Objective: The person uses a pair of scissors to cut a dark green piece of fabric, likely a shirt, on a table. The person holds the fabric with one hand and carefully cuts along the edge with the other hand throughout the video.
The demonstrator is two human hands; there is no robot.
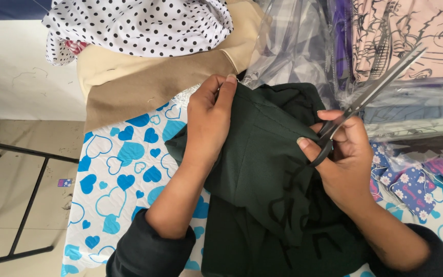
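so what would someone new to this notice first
Most striking is the dark green garment at the centre, gripped by the left hand at its upper edge. The right hand holds scissors, blades pointing up to the right. Behind, at the top, lie polka-dot fabric and clear-bagged clothes, all above a blue heart-print cover.

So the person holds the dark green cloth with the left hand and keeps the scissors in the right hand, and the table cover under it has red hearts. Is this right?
Not quite: the head view shows the table cover is white with blue hearts, not red. The rest holds: the left hand grips the dark green cloth, and the right hand holds the scissors.
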